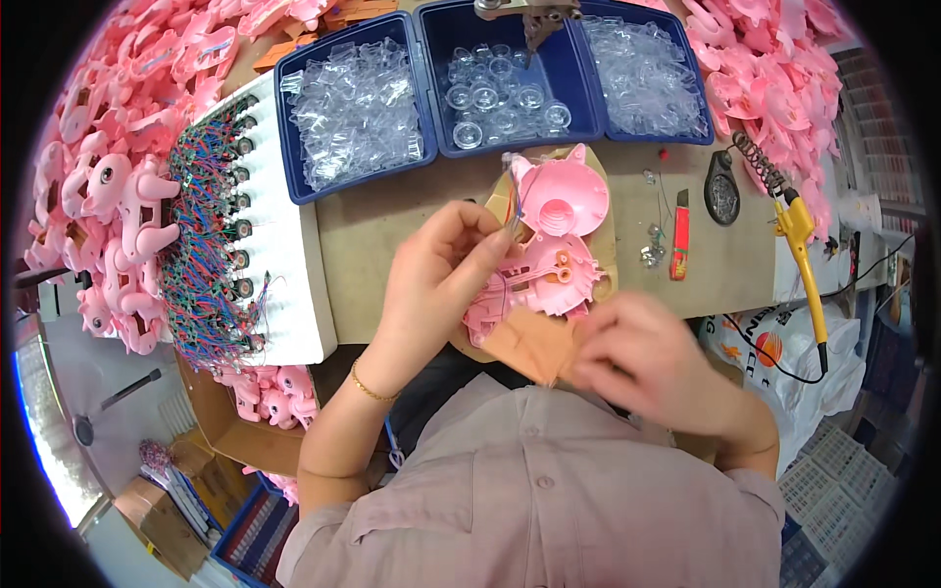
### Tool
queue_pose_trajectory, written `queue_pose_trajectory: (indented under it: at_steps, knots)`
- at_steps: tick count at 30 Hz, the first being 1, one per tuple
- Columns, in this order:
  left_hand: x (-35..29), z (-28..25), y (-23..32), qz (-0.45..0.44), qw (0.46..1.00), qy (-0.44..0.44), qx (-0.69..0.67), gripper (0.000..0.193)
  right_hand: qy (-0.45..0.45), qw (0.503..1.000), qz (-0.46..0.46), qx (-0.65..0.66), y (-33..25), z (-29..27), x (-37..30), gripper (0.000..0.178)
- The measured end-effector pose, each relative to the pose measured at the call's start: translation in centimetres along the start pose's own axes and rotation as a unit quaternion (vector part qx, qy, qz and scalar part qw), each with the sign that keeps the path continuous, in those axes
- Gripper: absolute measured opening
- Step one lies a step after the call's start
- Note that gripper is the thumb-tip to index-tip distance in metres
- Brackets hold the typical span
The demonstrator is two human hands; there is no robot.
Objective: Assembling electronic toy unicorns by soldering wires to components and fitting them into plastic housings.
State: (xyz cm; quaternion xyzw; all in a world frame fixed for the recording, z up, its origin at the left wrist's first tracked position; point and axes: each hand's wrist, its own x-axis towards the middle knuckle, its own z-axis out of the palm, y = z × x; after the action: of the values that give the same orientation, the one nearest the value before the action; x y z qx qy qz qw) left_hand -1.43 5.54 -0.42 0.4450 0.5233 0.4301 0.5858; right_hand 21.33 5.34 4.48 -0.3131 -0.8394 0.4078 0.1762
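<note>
My left hand (446,269) is closed, thumb and forefinger pinching thin wires (514,211) over a pink plastic toy shell. The shell's upper piece (561,196), rounded and hollow with a speaker-like disc, lies at the far side. Nearer sits a second pink half (559,279) with small orange parts and a rod inside. Both rest on a tan board (606,245). A flat orange piece (529,343) covers the near edge of the pink parts. Against its right edge are the curled fingers of my right hand (637,358), slightly blurred by motion.
Blue bins (428,127) of clear plastic parts line the back. Wired round components (221,245) lie on a white tray (299,284) at left. A red cutter (680,240), a black oval object (722,186) and a yellow soldering iron (799,230) are right. Pink shells pile on both sides.
</note>
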Motion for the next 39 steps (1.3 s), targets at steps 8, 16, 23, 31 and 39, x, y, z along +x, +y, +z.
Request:
queue_pose_trajectory:
  at_steps: [8, 16, 23, 31, 39]
  knots:
    - [1.8, 1.6, -0.3, 0.126, 0.945, 0.064, 0.295, 0.018, 0.029, 0.976, 0.208, 0.065, 3.2, -1.2, 5.1, 0.010]
    - [0.9, 0.6, 0.0, 0.054, 0.991, 0.090, 0.081, 0.021, 0.260, 0.966, 0.000, 0.014, 1.8, -0.4, 6.3, 0.017]
    - [1.4, 0.8, 0.8, 0.080, 0.971, 0.116, 0.194, 0.027, 0.205, 0.972, -0.090, -0.067, 3.0, 0.5, 10.1, 0.016]
    - [1.8, -2.1, -0.7, 0.112, 0.993, -0.026, 0.034, 0.017, 0.167, 0.977, 0.067, 0.119, 2.9, 1.4, 4.0, 0.008]
    - [0.5, -0.5, 0.6, 0.152, 0.980, -0.041, 0.121, 0.035, 0.105, 0.993, 0.017, 0.054, 2.4, 1.1, 0.7, 0.016]
